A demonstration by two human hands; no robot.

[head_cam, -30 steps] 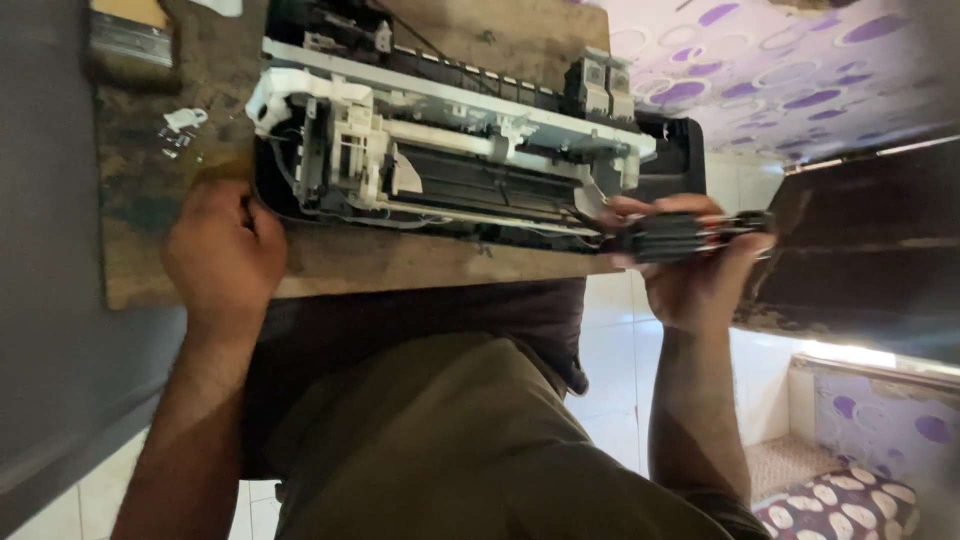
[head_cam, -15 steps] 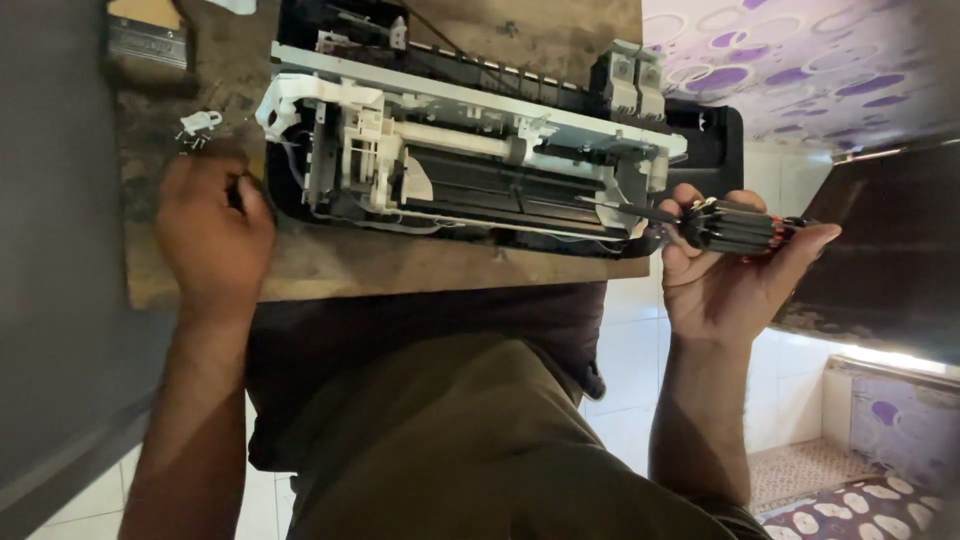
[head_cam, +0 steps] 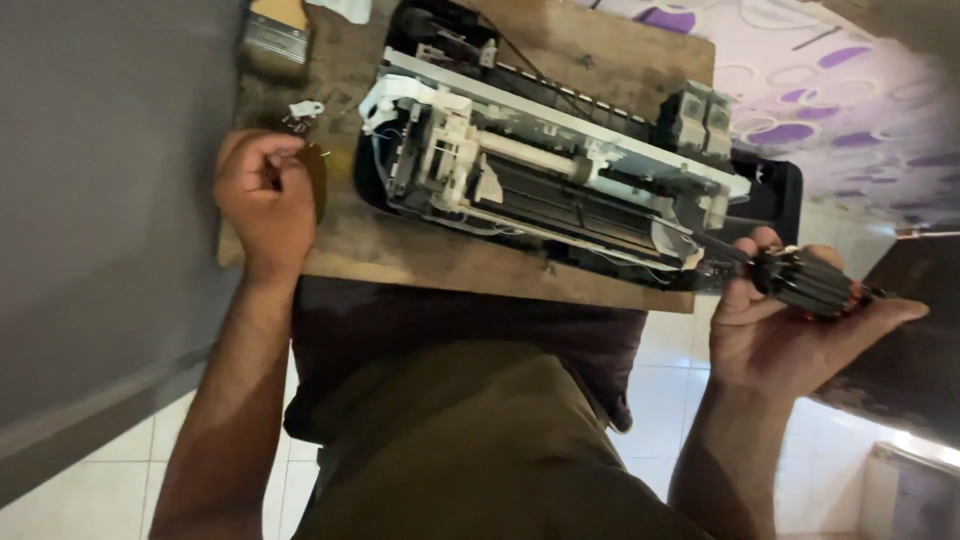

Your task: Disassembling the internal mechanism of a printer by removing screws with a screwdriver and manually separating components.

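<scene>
Left hand (head_cam: 265,195) shifted up desk toward small metal parts (head_cam: 300,115); right hand (head_cam: 790,320) drawn outward, screwdriver (head_cam: 800,280) pulling away from printer (head_cam: 560,180)

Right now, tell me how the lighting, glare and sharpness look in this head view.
Head view: dim indoor light, with the left hand and wooden board in shade; bright glare at the lower right corner; the opened printer is fairly sharp, while the dark screwdriver handle in the right hand is slightly smeared.

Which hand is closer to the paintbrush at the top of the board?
Left. The left hand is just below the paintbrush; the right hand is far across, past the opened printer.
</scene>
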